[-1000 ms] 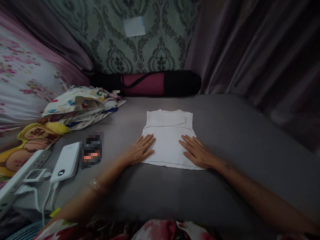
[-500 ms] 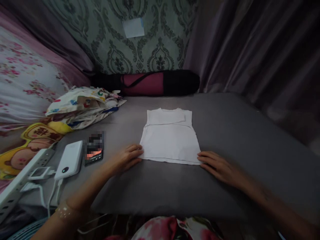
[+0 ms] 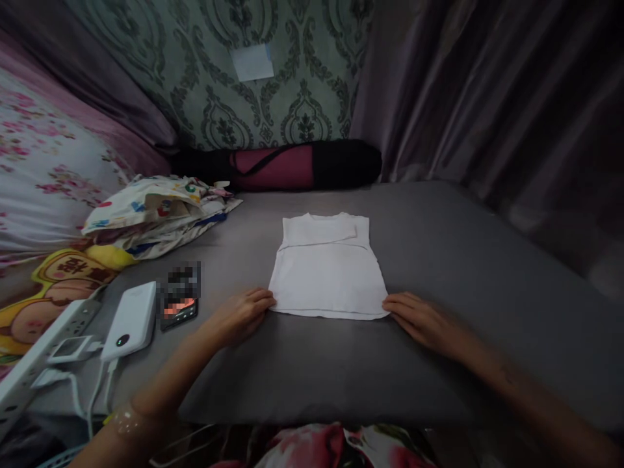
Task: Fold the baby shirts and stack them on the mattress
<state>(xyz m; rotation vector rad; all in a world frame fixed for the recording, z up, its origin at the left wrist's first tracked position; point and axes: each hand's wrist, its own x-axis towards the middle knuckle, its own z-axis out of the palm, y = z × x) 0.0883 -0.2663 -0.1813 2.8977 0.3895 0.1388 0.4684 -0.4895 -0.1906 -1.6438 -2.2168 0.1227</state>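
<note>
A small white shirt (image 3: 328, 276) lies flat on the grey bed surface (image 3: 312, 370), its neckline away from me and its sleeves folded across the chest. My left hand (image 3: 247, 313) pinches the left corner of the hem, fingers pressed together. At the opposite hem corner, my right hand (image 3: 418, 320) grips the cloth between thumb and fingers. The hem between the two hands is nearly straight and rests on the bed.
On the left are a white power bank (image 3: 130, 318), a phone (image 3: 180, 315), a power strip (image 3: 53, 348) with cables and a yellow plush cushion (image 3: 46, 305). Behind them sits a heap of patterned clothes (image 3: 156, 211). A long black and maroon bag (image 3: 277, 168) lies against the wall.
Both hands stay at the hem corners, and the fingers of each have closed in on the cloth. The view has shifted slightly; the shirt lies much as before.
</note>
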